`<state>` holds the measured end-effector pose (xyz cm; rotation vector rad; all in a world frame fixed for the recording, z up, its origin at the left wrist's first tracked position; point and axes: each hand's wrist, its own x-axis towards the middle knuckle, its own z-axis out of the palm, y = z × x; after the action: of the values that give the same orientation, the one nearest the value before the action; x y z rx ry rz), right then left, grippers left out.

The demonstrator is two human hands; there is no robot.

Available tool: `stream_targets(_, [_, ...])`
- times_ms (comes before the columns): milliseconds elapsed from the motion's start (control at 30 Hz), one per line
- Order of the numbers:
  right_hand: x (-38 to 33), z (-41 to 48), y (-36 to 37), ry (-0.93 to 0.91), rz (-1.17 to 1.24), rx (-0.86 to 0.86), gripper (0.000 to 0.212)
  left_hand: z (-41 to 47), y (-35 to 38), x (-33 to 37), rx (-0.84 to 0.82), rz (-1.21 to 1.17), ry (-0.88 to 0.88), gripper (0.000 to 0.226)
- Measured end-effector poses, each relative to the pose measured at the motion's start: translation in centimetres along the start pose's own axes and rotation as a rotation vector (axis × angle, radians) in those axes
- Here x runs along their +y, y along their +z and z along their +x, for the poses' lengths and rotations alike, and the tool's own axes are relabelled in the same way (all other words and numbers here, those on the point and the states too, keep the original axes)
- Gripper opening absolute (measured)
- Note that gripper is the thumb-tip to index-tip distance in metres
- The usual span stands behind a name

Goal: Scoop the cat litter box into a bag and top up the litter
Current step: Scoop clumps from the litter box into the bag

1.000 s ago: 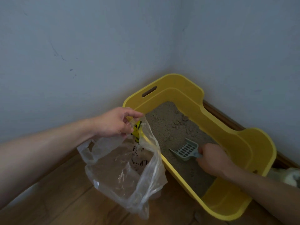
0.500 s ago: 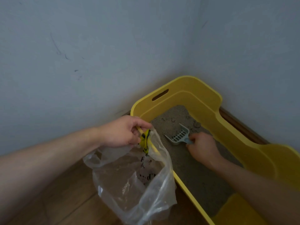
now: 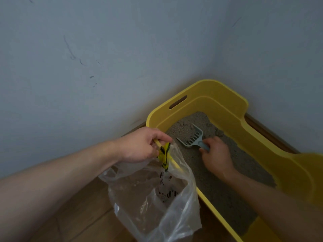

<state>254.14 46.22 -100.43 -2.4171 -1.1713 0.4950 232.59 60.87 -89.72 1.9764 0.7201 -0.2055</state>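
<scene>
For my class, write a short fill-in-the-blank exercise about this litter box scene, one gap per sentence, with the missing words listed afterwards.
1. The right hand grips the handle of a pale blue ____.
2. The left hand holds open a clear plastic ____.
3. The litter box is coloured ____.
4. The litter box stands in a corner where two ____ meet.

Missing words: scoop; bag; yellow; walls

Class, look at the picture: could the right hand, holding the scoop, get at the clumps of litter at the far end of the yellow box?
Probably yes. The right hand grips the scoop, whose blade already lies by the clumps, and open litter leaves the way free.
</scene>
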Motion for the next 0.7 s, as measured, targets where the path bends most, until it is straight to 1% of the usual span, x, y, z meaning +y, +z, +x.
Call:
stream_targets(167, [-0.1,-0.6,-0.6,-0.036,0.039,0.004,0.033,0.0,-0.1,0.2,-0.005,0.016,-0.011,0.052])
stream_targets(400, [-0.2,-2.2,-2.5,-0.064,0.074,0.033,0.028,-1.0,-0.3,0.7,-0.004,-0.028,0.000,0.055])
stream_targets(533, [0.6,-3.4,-4.1,-0.060,0.055,0.048,0.027,-2.0,-1.0,1.9,-0.006,-0.044,0.009,0.059])
stream_targets(700, [1.0,-5.2,-5.8,-0.048,0.023,0.045,0.028,-3.3,-1.4,2.5,0.014,-0.045,-0.033,0.064])
